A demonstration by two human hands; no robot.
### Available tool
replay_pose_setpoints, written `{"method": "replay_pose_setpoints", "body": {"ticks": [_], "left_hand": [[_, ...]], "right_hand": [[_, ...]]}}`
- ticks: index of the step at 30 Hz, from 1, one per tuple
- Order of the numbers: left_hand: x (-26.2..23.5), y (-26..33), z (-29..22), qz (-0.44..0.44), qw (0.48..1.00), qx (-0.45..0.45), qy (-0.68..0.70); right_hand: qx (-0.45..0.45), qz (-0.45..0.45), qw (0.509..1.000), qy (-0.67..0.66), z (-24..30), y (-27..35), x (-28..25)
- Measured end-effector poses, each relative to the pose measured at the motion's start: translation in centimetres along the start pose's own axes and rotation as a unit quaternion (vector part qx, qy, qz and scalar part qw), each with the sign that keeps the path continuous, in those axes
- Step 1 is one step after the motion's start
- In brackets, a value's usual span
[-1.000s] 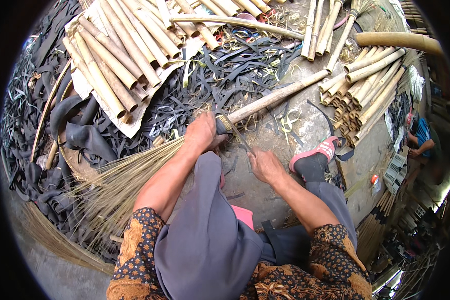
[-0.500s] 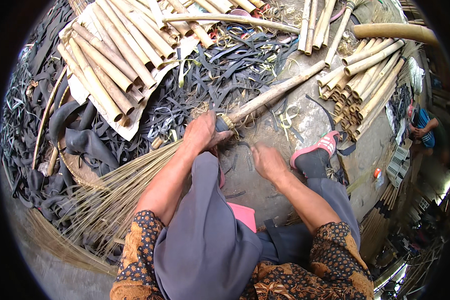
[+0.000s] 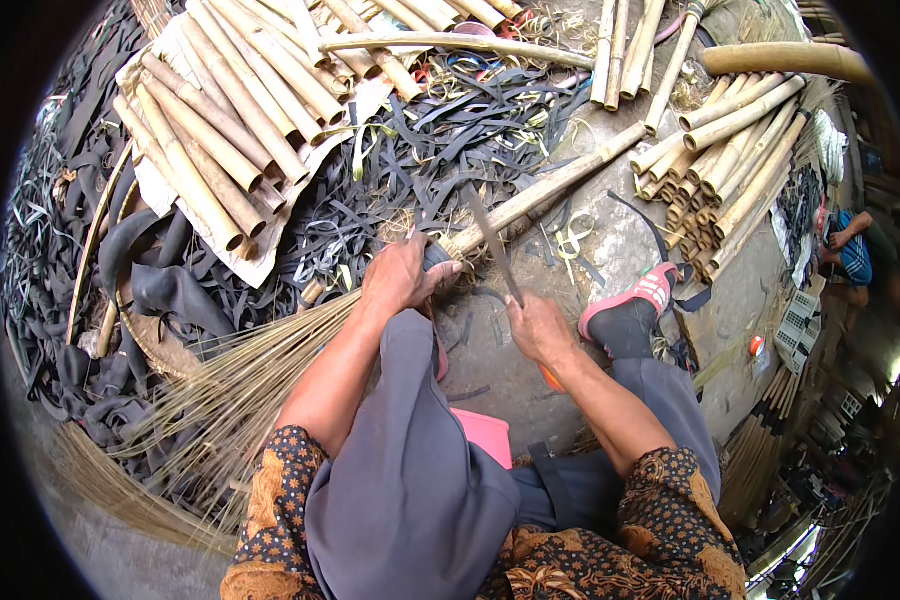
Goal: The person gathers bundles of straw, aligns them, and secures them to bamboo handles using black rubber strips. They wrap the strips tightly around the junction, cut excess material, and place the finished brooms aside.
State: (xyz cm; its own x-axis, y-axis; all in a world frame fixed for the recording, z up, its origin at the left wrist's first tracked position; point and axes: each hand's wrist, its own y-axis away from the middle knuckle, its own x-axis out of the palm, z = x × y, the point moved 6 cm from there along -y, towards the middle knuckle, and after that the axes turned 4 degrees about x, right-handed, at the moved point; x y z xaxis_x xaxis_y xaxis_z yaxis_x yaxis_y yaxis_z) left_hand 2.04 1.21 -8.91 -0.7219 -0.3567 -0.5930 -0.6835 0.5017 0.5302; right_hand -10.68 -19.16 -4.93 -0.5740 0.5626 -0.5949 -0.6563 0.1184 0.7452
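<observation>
Grips with the left hand [image 3: 398, 278] the dark band [image 3: 436, 256] at the near end of a pale wooden pole [image 3: 575, 178], with fingers wrapped snugly around it and thumb pointing toward the pole. Has the brush of thin stalks [image 3: 260, 370] fanning out from behind that hand, to the left of the pole's near end and lower, toward the body. Holds a knife [image 3: 500, 252] in the right hand [image 3: 542, 328], to the right of the pole's near end, with fingers curled closely around it and with the narrow dark blade slanting up across the pole. Cannot tell touching from merely crossing in front (too alike from overhead). Shows a bit of orange [image 3: 551, 378] just below the right fist. Raises a grey-trousered knee [image 3: 410, 380] just below the pole's near end, and rests a pink sandal [image 3: 635, 298] on the ground to the right of the pole. Faces a tangle of black strips [image 3: 470, 125] along the pole's far left side, with bamboo tubes [image 3: 235, 115] on a pale sheet [image 3: 260, 265] farther left of the pole, and with a stack of cut bamboo [image 3: 715, 190] just right of the pole's far end.
</observation>
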Motion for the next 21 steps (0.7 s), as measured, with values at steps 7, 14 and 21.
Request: {"method": "replay_pose_setpoints", "body": {"ticks": [7, 14, 21], "left_hand": [[-0.2, 1.4, -1.0, -0.038, 0.994, 0.039, -0.095], [0.2, -0.2, 0.3, 0.079, 0.995, 0.044, 0.042], [-0.1, 1.3, 1.5, 0.043, 0.998, 0.037, -0.001]], "right_hand": [[0.013, -0.056, 0.995, -0.083, -0.2, 0.0, 0.1], [-0.016, -0.018, 0.999, -0.045, 0.5, 0.3, 0.4], [0.096, -0.049, 0.987, -0.12, -2.1, 2.0, 2.1]]}}
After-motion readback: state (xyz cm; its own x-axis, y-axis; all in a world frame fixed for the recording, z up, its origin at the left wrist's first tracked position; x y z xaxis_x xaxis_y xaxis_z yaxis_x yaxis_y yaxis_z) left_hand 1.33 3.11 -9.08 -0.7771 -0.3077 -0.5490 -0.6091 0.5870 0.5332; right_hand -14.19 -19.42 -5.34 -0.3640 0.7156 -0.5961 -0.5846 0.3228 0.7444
